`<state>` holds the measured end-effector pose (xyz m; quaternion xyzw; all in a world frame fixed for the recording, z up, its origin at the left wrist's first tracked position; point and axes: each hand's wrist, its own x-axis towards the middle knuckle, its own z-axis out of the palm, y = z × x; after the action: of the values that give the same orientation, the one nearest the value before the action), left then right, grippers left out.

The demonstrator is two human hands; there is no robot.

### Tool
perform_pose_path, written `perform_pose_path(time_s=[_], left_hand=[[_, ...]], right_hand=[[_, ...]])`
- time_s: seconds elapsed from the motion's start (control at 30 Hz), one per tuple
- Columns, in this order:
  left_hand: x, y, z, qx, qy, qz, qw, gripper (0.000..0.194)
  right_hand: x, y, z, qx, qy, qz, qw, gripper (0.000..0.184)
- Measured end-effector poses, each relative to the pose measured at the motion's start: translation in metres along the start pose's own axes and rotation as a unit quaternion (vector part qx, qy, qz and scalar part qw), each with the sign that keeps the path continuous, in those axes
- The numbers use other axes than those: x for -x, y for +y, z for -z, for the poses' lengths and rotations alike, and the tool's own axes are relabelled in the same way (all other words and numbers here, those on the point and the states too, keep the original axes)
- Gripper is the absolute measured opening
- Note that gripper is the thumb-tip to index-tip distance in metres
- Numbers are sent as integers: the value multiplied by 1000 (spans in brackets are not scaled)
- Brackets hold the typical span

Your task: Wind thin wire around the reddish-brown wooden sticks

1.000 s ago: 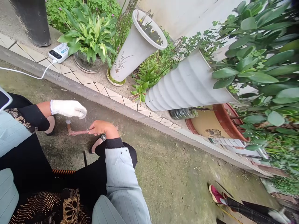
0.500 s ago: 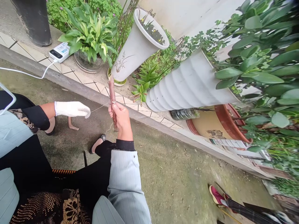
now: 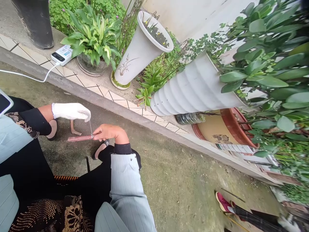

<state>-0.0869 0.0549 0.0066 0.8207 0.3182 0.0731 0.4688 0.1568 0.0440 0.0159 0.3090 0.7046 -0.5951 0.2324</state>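
My right hand (image 3: 109, 132), bare, is closed around one end of a reddish-brown stick (image 3: 79, 138), which points left and lies nearly level. A thin wire or string (image 3: 90, 127) is wound round the stick just beyond my fingertips. From there it runs up, taut, to my left hand (image 3: 72, 111), which wears a white glove and pinches the other end. A forked piece of wood (image 3: 75, 130) is on the ground behind the stick, beside my shoe (image 3: 100, 149).
Along the tiled ledge (image 3: 96, 91) stand a leafy plant in a glass bowl (image 3: 90, 66), a flared white pot (image 3: 135, 58), a ribbed grey-white pot (image 3: 185, 90) and a terracotta pot (image 3: 224, 125). A white device (image 3: 62, 55) trails a cable. Another person's red shoe (image 3: 223, 202) is at lower right.
My right hand has turned the stick from upright to nearly level and brought it down and left. The wire now runs steeply up to my gloved left hand, which has shifted slightly left.
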Motion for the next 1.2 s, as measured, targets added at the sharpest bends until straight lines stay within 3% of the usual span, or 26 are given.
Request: perform_pose_path(time_s=[0.03, 0.1, 0.2, 0.3, 0.4, 0.5, 0.6, 0.73, 0.8, 0.9, 0.97, 1.03, 1.13, 1.2], left_hand=[[0, -1, 0, -18, 8, 6, 1000, 34], [0, -3, -2, -45, 14, 11, 999, 34], [-2, -2, -11, -50, -11, -15, 999, 33], [-1, 6, -20, -60, -39, -49, 996, 31], [4, 20, -23, -117, -15, -73, 990, 30], [13, 31, -19, -195, 58, -81, 976, 32], [21, 36, -13, -251, 132, -80, 955, 30], [28, 33, -9, -271, 160, -88, 945, 27], [29, 29, -9, -259, 153, -87, 950, 28], [25, 29, -15, -207, 113, -88, 968, 31], [22, 33, -23, -148, 65, -96, 982, 30], [20, 40, -33, -76, 27, -108, 991, 28], [18, 49, -47, -44, 89, -72, 992, 31], [17, 52, -54, -77, 71, -62, 993, 31]], right_hand=[[6, -2, 0, -24, -6, 44, 999, 24], [21, -6, 2, -78, 43, 116, 989, 29], [39, -7, 5, -157, 220, 164, 949, 32], [42, -6, 5, -170, 379, 129, 901, 30], [35, -7, 3, -90, 456, 14, 886, 28], [25, -17, -5, 55, 464, -102, 878, 26], [13, -34, -19, 181, 390, -148, 891, 25], [9, -52, -40, 202, 204, -53, 957, 20], [18, -57, -48, 171, 169, 27, 970, 20], [39, -59, -56, 123, 210, 115, 963, 25], [52, -56, -59, 88, 269, 130, 950, 28], [59, -50, -62, 66, 346, 109, 930, 29], [60, -38, -63, 76, 439, 48, 894, 30], [56, -31, -63, 102, 461, 15, 881, 29]])
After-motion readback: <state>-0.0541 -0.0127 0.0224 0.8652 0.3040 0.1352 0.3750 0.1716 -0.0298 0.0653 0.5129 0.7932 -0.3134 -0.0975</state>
